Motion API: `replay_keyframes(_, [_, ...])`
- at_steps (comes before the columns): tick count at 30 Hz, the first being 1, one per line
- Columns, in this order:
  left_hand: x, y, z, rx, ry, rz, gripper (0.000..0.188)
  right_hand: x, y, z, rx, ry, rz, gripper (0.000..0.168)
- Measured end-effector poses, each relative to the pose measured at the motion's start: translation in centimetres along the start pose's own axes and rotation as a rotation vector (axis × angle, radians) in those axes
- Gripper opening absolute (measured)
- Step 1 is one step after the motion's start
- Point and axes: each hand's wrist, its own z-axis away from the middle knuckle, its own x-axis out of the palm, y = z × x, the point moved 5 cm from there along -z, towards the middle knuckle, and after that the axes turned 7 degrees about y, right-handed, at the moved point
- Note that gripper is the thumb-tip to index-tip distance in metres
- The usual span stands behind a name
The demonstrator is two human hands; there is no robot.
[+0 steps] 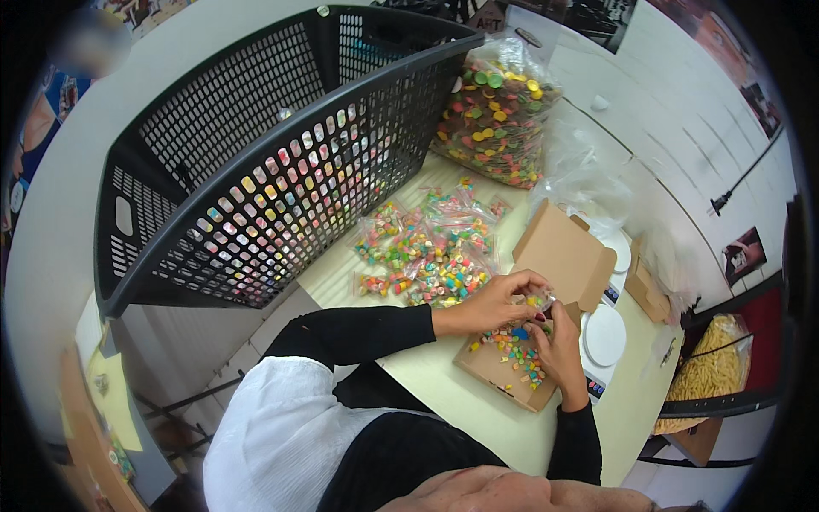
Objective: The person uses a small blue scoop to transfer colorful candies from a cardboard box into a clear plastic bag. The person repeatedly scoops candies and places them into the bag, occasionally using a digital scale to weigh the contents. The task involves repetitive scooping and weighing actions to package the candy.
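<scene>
My left hand (491,306) pinches a small clear plastic bag (535,301) with a few colourful candies in it. On the other side of the bag my right hand (560,351) has its thumb and fingers at the bag's edge. Both hands are above an open cardboard box (499,383), whose lid (563,256) stands folded back. Loose small cut candies (521,360) in many colours lie in the box, partly hidden under the hands. Left of the box rests a pile of filled zip bags of candies (441,249).
A large black plastic basket (288,160) holding wrapped colourful items stands at the left. Behind the pile is a big clear bag of coloured sweets (499,121). Two white scales (604,336) sit right of the box. A bag of yellow sticks (713,365) is further right.
</scene>
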Motion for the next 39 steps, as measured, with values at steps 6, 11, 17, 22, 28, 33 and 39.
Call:
replay_keyframes(6, [-0.3,-0.8,0.2,-0.019,-0.009,-0.032,0.045,0.0,-0.3,0.0,-0.02,0.008,-0.041,0.041])
replay_keyframes(11, [-0.2,-0.7,0.3,0.007,-0.016,0.002,0.047,0.0,-0.4,0.1,-0.044,0.032,-0.005,0.035])
replay_keyframes(17, [-0.3,-0.7,0.4,0.071,0.02,-0.068,0.046,-0.2,-0.5,0.2,-0.024,0.005,0.003,0.04])
replay_keyframes(22, [-0.6,-1.1,0.4,0.079,0.037,-0.076,0.043,0.2,0.2,0.0,-0.051,-0.007,0.026,0.045])
replay_keyframes(28, [-0.3,-1.2,0.5,0.052,0.064,0.019,0.041,0.2,0.4,0.4,-0.029,0.011,0.005,0.044])
replay_keyframes(33, [-0.6,-0.5,0.5,0.017,0.074,0.042,0.041,-0.2,-0.4,0.2,-0.041,0.044,-0.001,0.043])
replay_keyframes(39, [-0.5,0.0,0.4,-0.034,0.113,0.046,0.04,0.3,0.4,0.1,-0.007,0.057,-0.018,0.04])
